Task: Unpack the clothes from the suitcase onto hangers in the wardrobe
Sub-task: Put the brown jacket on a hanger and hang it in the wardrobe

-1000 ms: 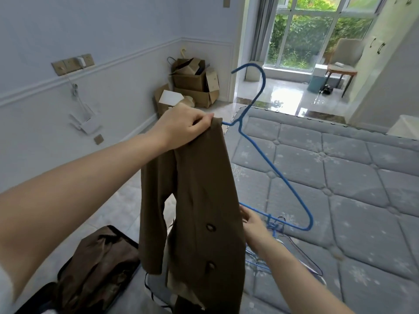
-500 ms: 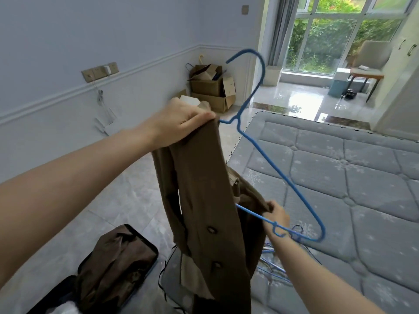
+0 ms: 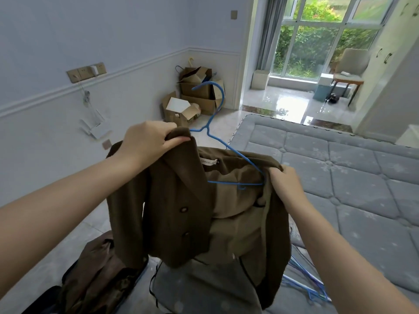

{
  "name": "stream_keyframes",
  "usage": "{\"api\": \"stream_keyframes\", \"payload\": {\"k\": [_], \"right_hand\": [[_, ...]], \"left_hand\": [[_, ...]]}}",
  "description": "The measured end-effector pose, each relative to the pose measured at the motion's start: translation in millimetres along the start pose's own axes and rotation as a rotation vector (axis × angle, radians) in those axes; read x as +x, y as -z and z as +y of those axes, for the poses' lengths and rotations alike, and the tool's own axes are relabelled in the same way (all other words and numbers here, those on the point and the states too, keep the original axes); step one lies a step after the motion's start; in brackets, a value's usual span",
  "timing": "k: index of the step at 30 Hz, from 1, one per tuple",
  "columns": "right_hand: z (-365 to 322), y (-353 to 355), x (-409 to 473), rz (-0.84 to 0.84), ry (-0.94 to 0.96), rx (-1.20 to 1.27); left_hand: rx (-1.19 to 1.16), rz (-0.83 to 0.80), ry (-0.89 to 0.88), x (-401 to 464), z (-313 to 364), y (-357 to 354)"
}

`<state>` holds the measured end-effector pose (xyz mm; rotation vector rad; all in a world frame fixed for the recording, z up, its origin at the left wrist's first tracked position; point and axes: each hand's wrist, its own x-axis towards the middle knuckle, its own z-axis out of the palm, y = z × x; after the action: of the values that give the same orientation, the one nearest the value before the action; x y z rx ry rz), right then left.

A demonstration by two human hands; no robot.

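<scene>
I hold a brown buttoned jacket [image 3: 179, 200] spread open in front of me. My left hand [image 3: 149, 139] grips its left collar and shoulder. My right hand [image 3: 284, 180] grips the right shoulder, where the end of a blue wire hanger [image 3: 217, 141] runs into the jacket. The hanger's hook points up toward the boxes; its left arm is hidden under the cloth. Below at the left lies the open suitcase [image 3: 68, 277] with more brown clothing [image 3: 99, 268] in it.
A grey quilted mattress [image 3: 340, 173] fills the right side, with several spare blue hangers [image 3: 306, 284] at its near edge. Cardboard boxes [image 3: 195, 96] stand in the far corner. A chair [image 3: 349, 69] stands by the window. Tiled floor lies at the left.
The jacket has been opened out from a hanging fold. My right hand has risen from the hanger's bottom bar to the jacket's right shoulder, and the hanger now sits inside the jacket.
</scene>
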<state>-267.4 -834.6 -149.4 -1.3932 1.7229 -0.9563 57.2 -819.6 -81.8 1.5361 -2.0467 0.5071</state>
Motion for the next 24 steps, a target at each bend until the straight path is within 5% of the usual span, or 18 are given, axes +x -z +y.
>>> {"api": "stream_keyframes", "payload": {"k": [10, 14, 24], "right_hand": [[-82.6, -5.2, -35.8, -0.150, 0.107, 0.325], [-75.0, 7.4, -40.2, -0.523, 0.331, -0.121], [-85.5, 31.0, -36.0, 0.016, 0.889, -0.488]], "left_hand": [[0.066, 0.037, 0.045, -14.1, 45.6, -25.1], [-0.078, 0.133, 0.205, -1.0, 40.3, -7.8], [-0.174, 0.266, 0.109, 14.1, 26.9, 22.4]]}}
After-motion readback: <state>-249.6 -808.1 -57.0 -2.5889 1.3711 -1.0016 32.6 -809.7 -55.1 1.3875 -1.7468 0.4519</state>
